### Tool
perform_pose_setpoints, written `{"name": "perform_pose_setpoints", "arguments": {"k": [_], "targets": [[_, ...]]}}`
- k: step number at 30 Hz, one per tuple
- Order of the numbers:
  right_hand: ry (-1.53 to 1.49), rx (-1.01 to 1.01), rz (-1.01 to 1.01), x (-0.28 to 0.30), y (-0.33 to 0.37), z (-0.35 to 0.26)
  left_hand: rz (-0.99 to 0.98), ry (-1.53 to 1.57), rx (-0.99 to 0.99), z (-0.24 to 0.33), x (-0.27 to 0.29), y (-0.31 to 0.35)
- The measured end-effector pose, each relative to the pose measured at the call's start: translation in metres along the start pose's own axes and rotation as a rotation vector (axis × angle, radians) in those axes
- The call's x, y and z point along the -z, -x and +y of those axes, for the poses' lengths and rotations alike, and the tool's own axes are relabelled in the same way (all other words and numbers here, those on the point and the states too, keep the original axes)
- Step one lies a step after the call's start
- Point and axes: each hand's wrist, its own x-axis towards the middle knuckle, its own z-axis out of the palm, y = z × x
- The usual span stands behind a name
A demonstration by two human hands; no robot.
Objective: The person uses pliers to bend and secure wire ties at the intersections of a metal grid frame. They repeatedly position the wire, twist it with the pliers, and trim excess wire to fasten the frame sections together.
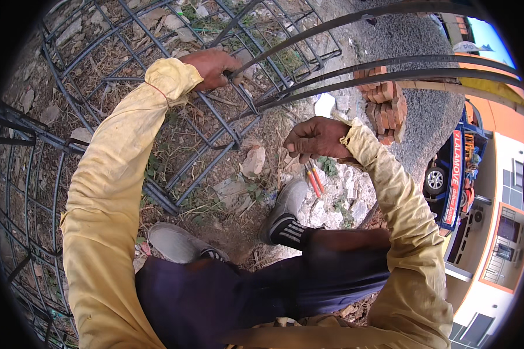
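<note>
My left hand (pixel 212 68) is closed round a dark steel bar (pixel 285 43) that curves off to the upper right. Beneath that hand lies a cage of tied steel bars (pixel 215 113) with square stirrups. My right hand (pixel 317 138) hangs to the right of the cage's end, its fingers curled and pinched together; whatever they may hold is too small to make out. Just below it a red-handled hand tool (pixel 315 180), like pliers or cutters, shows against the pale rubble; its head is hard to see.
Another bar cage (pixel 26 192) stands along the left. More long bars (pixel 390 72) arc to the right past stacked red bricks (pixel 387 107). A gravel heap (pixel 416 52) and a blue truck (pixel 457 174) lie beyond. My grey shoes (pixel 177 241) rest on stony ground.
</note>
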Motion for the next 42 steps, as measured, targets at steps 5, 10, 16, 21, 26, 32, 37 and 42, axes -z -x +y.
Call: {"name": "perform_pose_setpoints", "arguments": {"k": [5,10,16,21,26,32,37,42], "targets": [[0.921,-0.072,0.388,0.002,-0.014,0.213,-0.068,-0.019,0.051,0.018,0.008,-0.008],[0.755,-0.302,0.081,-0.042,-0.067,0.395,-0.163,-0.068,0.069,0.051,0.020,-0.020],[0.659,-0.280,0.270,-0.082,-0.107,0.386,-0.099,-0.161,0.300,0.075,0.039,0.002],[0.629,-0.393,0.441,-0.083,-0.109,0.409,-0.064,-0.089,0.285,0.135,0.067,-0.001],[0.560,-0.234,0.481,-0.086,-0.090,0.379,0.264,0.343,-0.104,0.140,0.062,-0.001],[0.401,-0.153,0.615,-0.083,-0.089,0.363,0.319,0.475,-0.211,0.160,0.062,-0.012],[0.140,-0.258,0.536,-0.057,-0.084,0.335,0.395,0.419,-0.153,0.173,0.057,-0.010],[-0.031,-0.178,0.559,-0.034,-0.041,0.288,0.463,0.419,-0.115,0.160,0.061,-0.023]]}}
